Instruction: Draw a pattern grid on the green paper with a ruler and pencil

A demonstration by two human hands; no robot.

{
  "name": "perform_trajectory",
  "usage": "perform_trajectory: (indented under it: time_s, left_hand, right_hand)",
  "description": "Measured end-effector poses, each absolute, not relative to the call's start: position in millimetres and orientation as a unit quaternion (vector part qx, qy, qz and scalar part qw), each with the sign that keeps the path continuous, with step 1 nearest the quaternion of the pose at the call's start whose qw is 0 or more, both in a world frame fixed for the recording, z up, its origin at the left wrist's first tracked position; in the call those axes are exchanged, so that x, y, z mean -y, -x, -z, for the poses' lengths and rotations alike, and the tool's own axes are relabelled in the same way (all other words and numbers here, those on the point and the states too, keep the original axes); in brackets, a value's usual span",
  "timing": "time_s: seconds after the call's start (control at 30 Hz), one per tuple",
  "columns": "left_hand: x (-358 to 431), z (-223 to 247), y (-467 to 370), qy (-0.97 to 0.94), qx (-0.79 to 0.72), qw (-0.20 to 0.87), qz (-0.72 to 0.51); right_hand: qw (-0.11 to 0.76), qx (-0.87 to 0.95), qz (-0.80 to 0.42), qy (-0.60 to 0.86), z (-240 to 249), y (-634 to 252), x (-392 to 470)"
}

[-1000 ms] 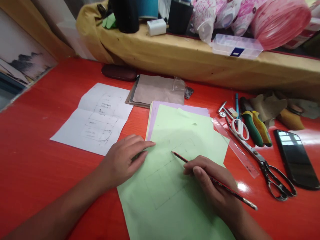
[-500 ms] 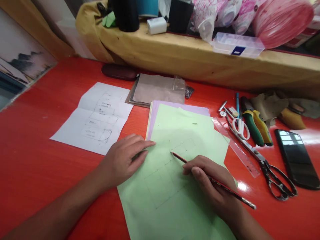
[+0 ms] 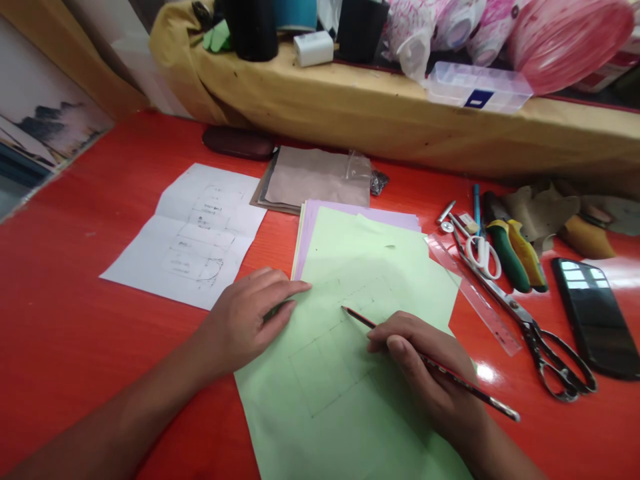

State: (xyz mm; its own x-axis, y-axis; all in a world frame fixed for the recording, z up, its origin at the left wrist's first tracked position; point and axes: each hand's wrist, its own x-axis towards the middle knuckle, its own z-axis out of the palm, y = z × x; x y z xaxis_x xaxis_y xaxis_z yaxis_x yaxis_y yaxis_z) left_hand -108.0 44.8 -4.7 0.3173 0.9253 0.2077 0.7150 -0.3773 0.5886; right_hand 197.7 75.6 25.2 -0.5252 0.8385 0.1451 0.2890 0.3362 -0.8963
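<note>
A dark pencil [image 3: 457,379] is gripped in my right hand [image 3: 425,363], its tip at the faint lines drawn on a light green sheet [image 3: 285,427]. Whether the tip touches the paper I cannot tell. My left hand [image 3: 255,313] rests at the sheet's left edge, fingers stretched out, holding nothing. Purple sheets [image 3: 367,212] show beneath the green one at the top. To the left lies a creased white paper [image 3: 150,250] with a hand-drawn, labelled outline.
Right of the sheets lie a clear ruler [image 3: 483,307], large scissors [image 3: 555,363], small white scissors [image 3: 483,257], green-yellow pliers [image 3: 515,250] and a phone [image 3: 595,317]. Grey-brown sheets [image 3: 315,177] and a dark case [image 3: 237,143] sit behind, below a cloth-covered ledge [image 3: 350,120].
My right hand has shifted very slightly to the right with the pencil, and the pencil's back end sits a little lower. My left hand stays in place.
</note>
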Motion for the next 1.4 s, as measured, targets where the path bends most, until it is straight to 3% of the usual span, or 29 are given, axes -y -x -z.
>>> perform_trajectory:
  time_s: [1.4]
  left_hand:
    - [-42.6,5.5,106.5,-0.775,-0.537,0.209,-0.260]
  right_hand:
    - [0.322,0.747,-0.429,0.393,-26.7,-195.4,-73.1]
